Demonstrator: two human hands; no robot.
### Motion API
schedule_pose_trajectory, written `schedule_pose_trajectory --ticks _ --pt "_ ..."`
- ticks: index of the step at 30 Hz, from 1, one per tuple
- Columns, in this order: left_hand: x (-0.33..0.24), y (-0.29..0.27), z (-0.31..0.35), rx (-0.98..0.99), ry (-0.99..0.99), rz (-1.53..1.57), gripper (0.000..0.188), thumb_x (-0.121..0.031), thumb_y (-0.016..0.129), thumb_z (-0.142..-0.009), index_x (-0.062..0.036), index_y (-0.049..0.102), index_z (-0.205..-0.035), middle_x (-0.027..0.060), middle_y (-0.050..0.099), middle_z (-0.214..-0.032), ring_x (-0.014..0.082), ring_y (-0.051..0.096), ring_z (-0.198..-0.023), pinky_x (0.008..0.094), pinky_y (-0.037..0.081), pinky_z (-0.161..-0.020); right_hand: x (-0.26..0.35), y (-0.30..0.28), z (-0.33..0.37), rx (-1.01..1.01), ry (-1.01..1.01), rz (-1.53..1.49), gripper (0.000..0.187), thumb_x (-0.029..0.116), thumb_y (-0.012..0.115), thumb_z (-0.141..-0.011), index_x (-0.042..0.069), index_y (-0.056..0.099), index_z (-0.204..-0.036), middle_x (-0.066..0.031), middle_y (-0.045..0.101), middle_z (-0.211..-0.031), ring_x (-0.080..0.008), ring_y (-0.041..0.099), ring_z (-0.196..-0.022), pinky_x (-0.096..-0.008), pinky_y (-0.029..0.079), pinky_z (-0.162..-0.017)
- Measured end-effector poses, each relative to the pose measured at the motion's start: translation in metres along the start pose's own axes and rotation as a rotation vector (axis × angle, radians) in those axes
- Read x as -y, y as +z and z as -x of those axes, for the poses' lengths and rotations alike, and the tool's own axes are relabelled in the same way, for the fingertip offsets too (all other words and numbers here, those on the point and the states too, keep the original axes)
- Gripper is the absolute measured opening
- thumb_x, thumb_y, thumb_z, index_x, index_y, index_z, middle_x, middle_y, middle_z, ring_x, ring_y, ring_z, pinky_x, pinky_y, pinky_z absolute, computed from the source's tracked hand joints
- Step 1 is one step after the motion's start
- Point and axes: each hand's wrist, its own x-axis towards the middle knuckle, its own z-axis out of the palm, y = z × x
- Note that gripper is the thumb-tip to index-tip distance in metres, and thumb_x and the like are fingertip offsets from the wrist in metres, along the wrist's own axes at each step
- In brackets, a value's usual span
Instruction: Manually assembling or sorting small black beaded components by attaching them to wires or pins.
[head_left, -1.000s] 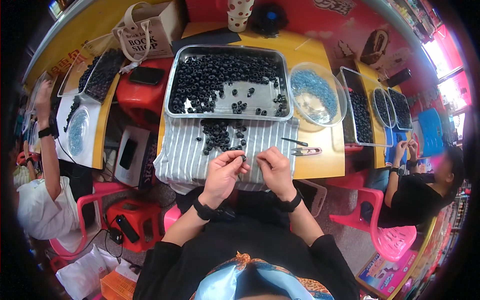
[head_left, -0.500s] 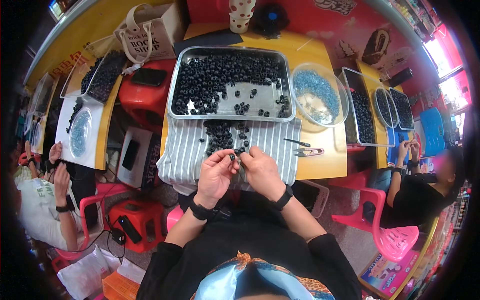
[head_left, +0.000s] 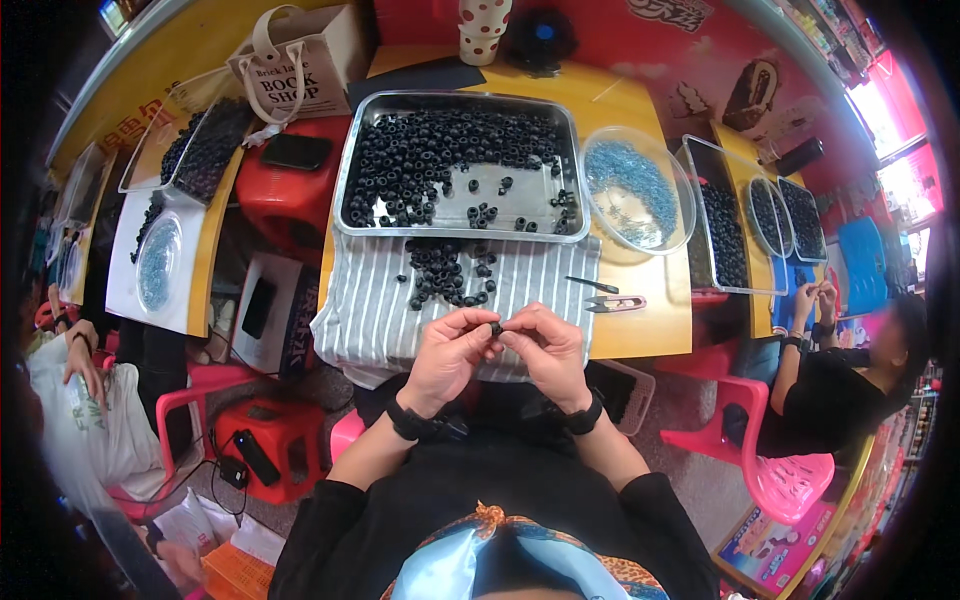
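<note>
My left hand (head_left: 449, 352) pinches a small black ring-shaped piece (head_left: 496, 328), likely a bead, at the near side of the cloth. From the other side my right hand (head_left: 550, 350) has its thumb and fingertips closed on the same piece, partly hiding it. Just beyond my fingers, a loose pile of similar black pieces (head_left: 448, 272) lies on a grey-and-white striped cloth (head_left: 350, 300). Farther off stands a shallow metal tray (head_left: 460, 237) holding many more of them. Whether anything else is between my fingertips cannot be made out.
Right of the tray is a clear round tub (head_left: 690, 215) of small pale-blue pieces. Thread snips (head_left: 614, 303) and a thin black tool (head_left: 592, 284) lie right of the cloth. A dotted cup (head_left: 483, 32) stands at the back. People sit at side tables left and right.
My right hand has turned and come against my left, its fingertips now on the black piece. The person at the left has lowered a hand and leaned away.
</note>
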Motion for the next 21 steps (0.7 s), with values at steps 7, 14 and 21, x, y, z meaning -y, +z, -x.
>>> schedule_pose_trajectory --ticks 7,14,21 --pt "0.001 -0.002 0.0 -0.002 0.014 -0.038 0.019 -0.006 0.059 -0.093 -0.0003 0.062 -0.111 0.0047 0.066 -0.094 0.0114 0.062 -0.08 0.0245 0.05 -0.071 0.006 0.003 0.0 0.01 -0.077 0.165 0.011 -0.01 0.064 -0.079 -0.004 0.063 -0.087 -0.0079 0.061 -0.08 -0.0149 0.065 -0.075 -0.025 0.051 -0.064" --pt "0.001 0.002 0.004 0.004 0.042 -0.092 0.02 -0.003 0.059 -0.093 -0.0005 0.063 -0.112 0.0038 0.066 -0.096 0.0099 0.061 -0.08 0.0238 0.05 -0.069 0.007 0.0 0.001 0.059 -0.189 0.346 0.014 -0.007 0.068 -0.077 -0.002 0.062 -0.088 -0.008 0.062 -0.079 -0.0141 0.062 -0.066 -0.0267 0.049 -0.059" --pt "-0.025 0.018 0.002 0.095 -0.089 -0.196 0.052 0.005 0.061 -0.086 -0.0016 0.046 -0.136 0.0039 0.062 -0.093 0.0092 0.06 -0.078 0.0212 0.051 -0.067 0.02 -0.023 -0.009 0.361 -0.002 0.215 0.029 0.005 0.075 -0.076 0.001 0.065 -0.103 -0.008 0.065 -0.078 -0.015 0.06 -0.064 -0.0266 0.046 -0.058"
